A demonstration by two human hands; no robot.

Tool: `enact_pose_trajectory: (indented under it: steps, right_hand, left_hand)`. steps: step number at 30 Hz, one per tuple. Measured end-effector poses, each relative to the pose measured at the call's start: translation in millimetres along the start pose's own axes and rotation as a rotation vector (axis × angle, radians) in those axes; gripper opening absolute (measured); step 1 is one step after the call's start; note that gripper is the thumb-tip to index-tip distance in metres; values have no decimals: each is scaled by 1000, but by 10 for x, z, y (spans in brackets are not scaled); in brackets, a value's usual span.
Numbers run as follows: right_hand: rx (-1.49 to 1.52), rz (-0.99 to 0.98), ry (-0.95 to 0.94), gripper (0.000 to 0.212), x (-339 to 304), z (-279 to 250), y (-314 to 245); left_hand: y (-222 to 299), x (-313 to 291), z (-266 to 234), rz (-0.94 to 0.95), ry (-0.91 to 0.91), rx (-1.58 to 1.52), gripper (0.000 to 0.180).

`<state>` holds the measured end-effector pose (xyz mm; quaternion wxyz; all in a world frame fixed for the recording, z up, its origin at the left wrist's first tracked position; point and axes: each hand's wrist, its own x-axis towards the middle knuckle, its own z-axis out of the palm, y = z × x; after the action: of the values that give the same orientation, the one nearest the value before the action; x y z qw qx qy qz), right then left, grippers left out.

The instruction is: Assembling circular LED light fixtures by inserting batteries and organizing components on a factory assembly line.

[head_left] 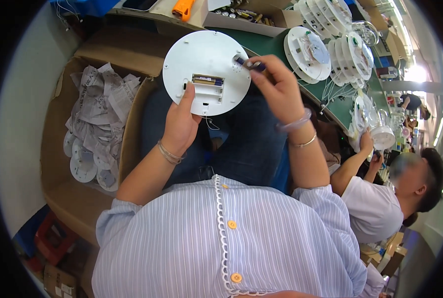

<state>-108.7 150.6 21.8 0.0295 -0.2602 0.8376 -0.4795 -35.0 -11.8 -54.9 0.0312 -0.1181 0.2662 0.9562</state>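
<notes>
Head view: white disc (196, 57), gripped by the left hand (180, 123), whose fingers are mostly hidden behind it; right hand (281, 92), grip closed on dark batteries (256, 66), blurred, number unclear.

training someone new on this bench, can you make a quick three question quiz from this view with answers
1. Which hand holds the white disc?
2. True or false: the cardboard box at the left of the picture has crumpled paper in it.
3. What lies in the upper part of the disc's open compartment?
a) a key
b) a battery
c) a pen

Key: 1. the left hand; 2. true; 3. b
</notes>
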Motion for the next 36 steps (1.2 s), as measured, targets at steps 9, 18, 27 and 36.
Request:
enact_pose_trajectory:
  steps: [9,18,27,36]
  right_hand:
    - [-448,-272,105,28,-366,440,-42]
    - [-401,-357,203,11,-549,549,114]
    - [-313,-142,245,10,-856,466,209]
    - [-110,-103,472,16,-973,450,244]
  left_hand:
    - [-201,-47,96,-15,40,42,35]
    - [-204,-126,107,-38,214,148,45]
    - [-337,-157,-13,-63,124,436,44]
    - [-272,-101,-169,-75,2,657,40]
